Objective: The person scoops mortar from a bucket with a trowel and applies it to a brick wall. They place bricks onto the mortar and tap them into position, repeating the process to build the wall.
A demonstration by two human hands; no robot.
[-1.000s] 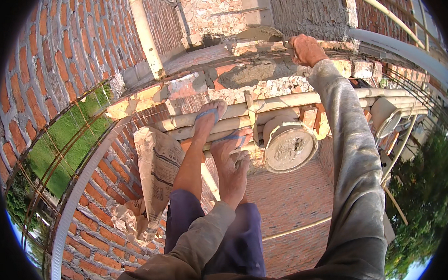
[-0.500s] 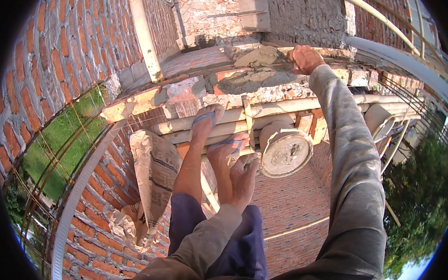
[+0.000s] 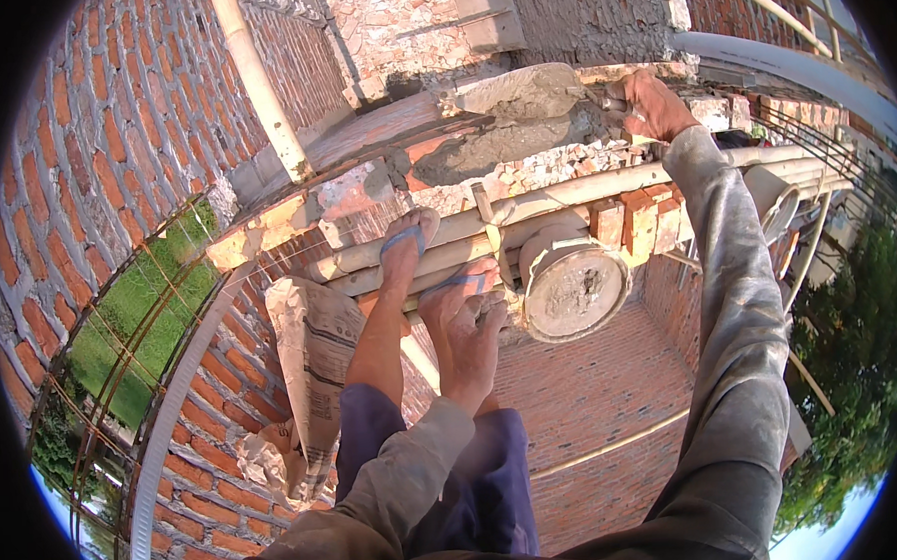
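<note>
Moving toward three o'clock along the low wall (image 3: 349, 187) since half a second ago, the right hand (image 3: 656, 108) is now sitting near two o'clock in the head view, and the trowel (image 3: 528, 90) is shifting the same way with it. The left hand (image 3: 472, 354) is drifting slightly toward nine o'clock.

The right hand's fingers are closing tightly around the trowel's handle. The mortar-caked blade is pointing toward ten o'clock from the hand and showing at one o'clock, just beyond a spread of wet mortar (image 3: 498, 150) that is covering part of the wall top. The left hand is hanging at six o'clock, just below the centre, its fingers bending loosely; whether it is holding anything, I cannot tell. Two feet in blue flip-flops (image 3: 404, 239) are resting on bamboo poles (image 3: 580, 192) at eleven o'clock, near the centre.

At three o'clock a mortar-crusted bucket (image 3: 576, 292) is standing beside the poles, with a few bricks (image 3: 642, 221) sitting just past it toward one o'clock. At eight o'clock a brown paper bag (image 3: 316, 351) is leaning beside the legs, carrying rows of dark print, mostly too small for reading. Rough brickwork (image 3: 126, 124) is rising at ten o'clock.
</note>
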